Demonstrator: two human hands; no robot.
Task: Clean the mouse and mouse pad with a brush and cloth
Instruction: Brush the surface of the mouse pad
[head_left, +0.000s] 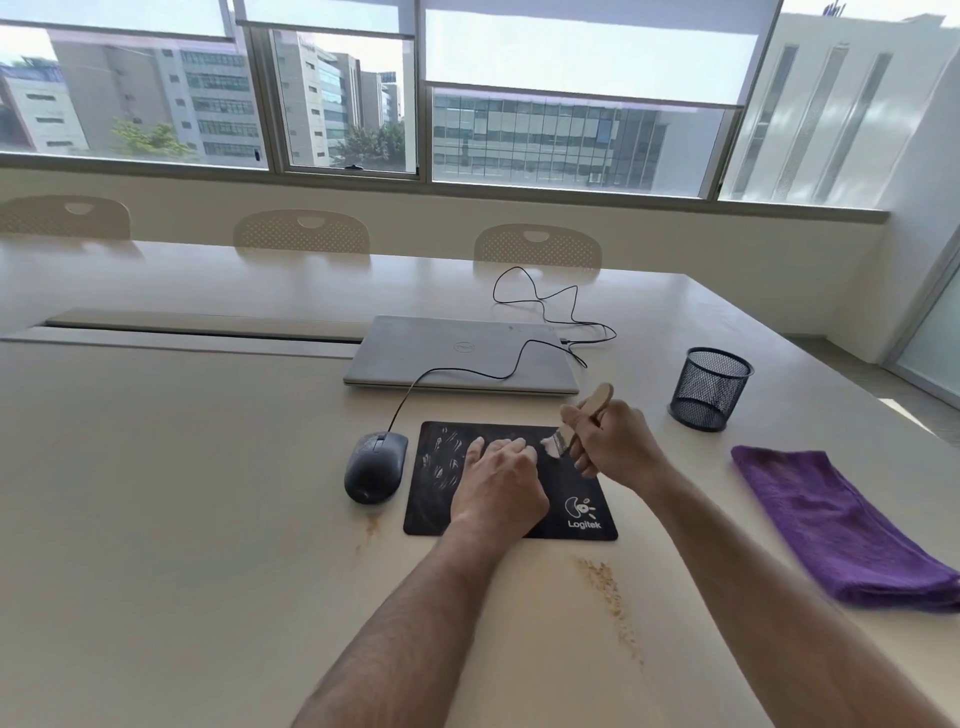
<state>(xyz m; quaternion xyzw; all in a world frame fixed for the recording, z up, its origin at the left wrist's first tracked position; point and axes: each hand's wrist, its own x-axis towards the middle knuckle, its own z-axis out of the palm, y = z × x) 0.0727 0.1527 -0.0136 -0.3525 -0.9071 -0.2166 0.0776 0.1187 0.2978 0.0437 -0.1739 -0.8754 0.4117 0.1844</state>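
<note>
Brushing under way – left hand (498, 480) spread flat on the black mouse pad (571, 499), right hand (608, 441) gripping the brush (576, 423) at its far edge; pale smears remaining; mouse (375, 466) beside it, purple cloth (831, 525) seemingly untouched.

The mouse pad (511, 519), low in the middle of the frame, looks like matt black cloth, smeared with pale powdery streaks. Left of it the mouse (375, 466) is dull dark plastic. The brush (581, 419) has a pale wooden handle. At far right lies a purple, nappy cloth (841, 525); above it stands a black wire-mesh cup (709, 388). The laptop (460, 356) is brushed silvery metal, the table (182, 493) smooth cream laminate.
</note>
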